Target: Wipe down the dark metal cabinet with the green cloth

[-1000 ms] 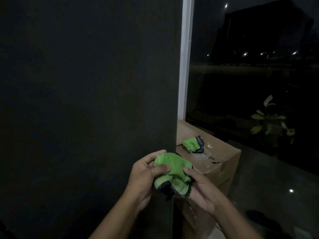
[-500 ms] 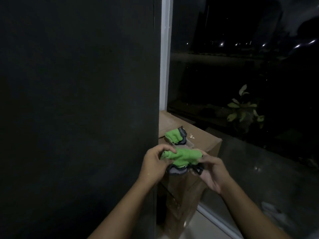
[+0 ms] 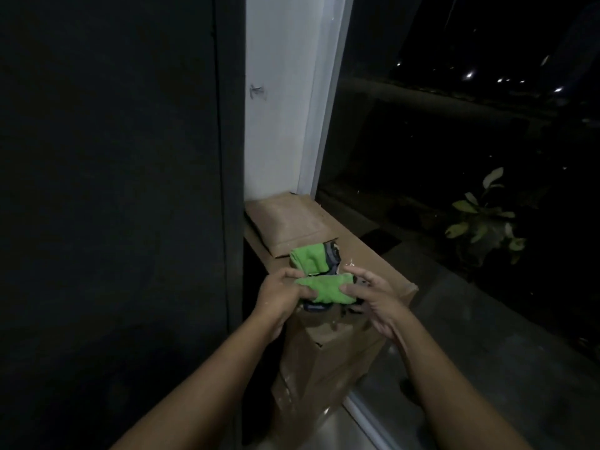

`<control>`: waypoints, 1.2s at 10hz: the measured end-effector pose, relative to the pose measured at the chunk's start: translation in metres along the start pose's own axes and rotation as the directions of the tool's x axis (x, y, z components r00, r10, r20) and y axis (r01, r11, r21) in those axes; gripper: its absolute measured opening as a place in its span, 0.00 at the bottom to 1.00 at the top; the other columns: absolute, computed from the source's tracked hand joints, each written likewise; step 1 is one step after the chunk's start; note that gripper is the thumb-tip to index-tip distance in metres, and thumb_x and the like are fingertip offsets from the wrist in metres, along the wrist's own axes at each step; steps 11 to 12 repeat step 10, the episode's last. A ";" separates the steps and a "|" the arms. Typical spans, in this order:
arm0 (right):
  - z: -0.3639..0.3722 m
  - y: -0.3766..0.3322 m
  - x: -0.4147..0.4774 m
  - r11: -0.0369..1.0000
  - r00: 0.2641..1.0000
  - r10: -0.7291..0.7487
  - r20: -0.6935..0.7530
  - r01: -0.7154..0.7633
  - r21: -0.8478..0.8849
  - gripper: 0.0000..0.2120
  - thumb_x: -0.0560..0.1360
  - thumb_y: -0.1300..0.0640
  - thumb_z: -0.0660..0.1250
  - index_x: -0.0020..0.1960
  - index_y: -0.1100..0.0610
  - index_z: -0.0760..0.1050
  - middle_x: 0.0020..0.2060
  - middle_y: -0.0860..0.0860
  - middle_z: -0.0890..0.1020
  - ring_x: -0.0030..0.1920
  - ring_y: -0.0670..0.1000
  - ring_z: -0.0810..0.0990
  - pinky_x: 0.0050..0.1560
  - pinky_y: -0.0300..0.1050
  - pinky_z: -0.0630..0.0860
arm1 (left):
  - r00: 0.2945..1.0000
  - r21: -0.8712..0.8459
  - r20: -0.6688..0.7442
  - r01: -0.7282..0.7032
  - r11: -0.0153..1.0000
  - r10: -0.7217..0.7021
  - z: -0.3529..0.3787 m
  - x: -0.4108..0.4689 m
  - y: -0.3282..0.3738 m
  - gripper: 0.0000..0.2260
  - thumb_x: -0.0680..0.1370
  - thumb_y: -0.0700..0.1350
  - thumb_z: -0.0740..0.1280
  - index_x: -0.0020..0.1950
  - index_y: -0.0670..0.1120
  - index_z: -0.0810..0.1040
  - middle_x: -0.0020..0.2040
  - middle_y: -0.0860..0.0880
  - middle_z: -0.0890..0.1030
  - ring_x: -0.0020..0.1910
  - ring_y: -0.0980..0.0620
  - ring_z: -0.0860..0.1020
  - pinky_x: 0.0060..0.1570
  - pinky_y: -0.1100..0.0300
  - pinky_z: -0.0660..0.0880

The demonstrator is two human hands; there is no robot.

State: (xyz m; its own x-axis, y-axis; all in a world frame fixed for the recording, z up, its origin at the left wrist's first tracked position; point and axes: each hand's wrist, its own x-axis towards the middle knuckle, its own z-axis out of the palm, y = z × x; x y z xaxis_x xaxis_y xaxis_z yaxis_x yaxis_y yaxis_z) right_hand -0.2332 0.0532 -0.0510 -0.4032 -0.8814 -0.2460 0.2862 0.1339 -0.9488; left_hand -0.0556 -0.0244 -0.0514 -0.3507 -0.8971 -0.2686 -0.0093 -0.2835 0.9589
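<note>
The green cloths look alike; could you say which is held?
The nearer cloth, between left hand and right hand; the farther cloth lies on the box.

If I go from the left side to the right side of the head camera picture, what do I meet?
dark metal cabinet → left hand → green cloth held between both hands → right hand → leafy plant beyond the glass

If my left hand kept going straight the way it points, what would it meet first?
Past the green cloth your left hand holds, probably the second cloth on the cardboard box; depth is unclear.
</note>
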 end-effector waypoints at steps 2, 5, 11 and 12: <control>-0.014 0.014 0.089 0.977 0.996 -0.084 -0.034 0.076 -0.200 0.23 0.66 0.70 0.78 0.59 0.58 0.81 0.52 0.62 0.85 0.48 0.59 0.85 0.51 0.56 0.82 | 0.969 0.227 -0.188 -0.117 0.967 0.162 0.032 0.065 -0.013 0.19 0.57 0.36 0.80 0.45 0.46 0.81 0.50 0.46 0.81 0.49 0.46 0.81 0.47 0.56 0.79; -0.027 0.034 0.129 0.603 0.943 -0.320 0.090 0.276 -0.748 0.21 0.72 0.69 0.74 0.63 0.61 0.79 0.55 0.55 0.81 0.54 0.48 0.78 0.48 0.29 0.69 | 0.942 0.559 -0.105 -0.208 0.803 0.318 0.056 0.102 -0.040 0.18 0.64 0.36 0.77 0.51 0.46 0.79 0.50 0.47 0.78 0.47 0.49 0.76 0.39 0.63 0.67; -0.018 0.008 0.114 0.263 0.934 -0.306 0.185 0.269 -0.926 0.24 0.73 0.57 0.72 0.68 0.54 0.74 0.59 0.59 0.76 0.64 0.61 0.72 0.62 0.51 0.72 | 0.958 0.816 0.201 -0.280 0.506 0.205 0.024 0.048 0.010 0.26 0.79 0.53 0.62 0.76 0.53 0.58 0.73 0.42 0.63 0.71 0.40 0.65 0.68 0.43 0.61; -0.018 0.008 0.114 0.263 0.934 -0.306 0.185 0.269 -0.926 0.24 0.73 0.57 0.72 0.68 0.54 0.74 0.59 0.59 0.76 0.64 0.61 0.72 0.62 0.51 0.72 | 0.958 0.816 0.201 -0.280 0.506 0.205 0.024 0.048 0.010 0.26 0.79 0.53 0.62 0.76 0.53 0.58 0.73 0.42 0.63 0.71 0.40 0.65 0.68 0.43 0.61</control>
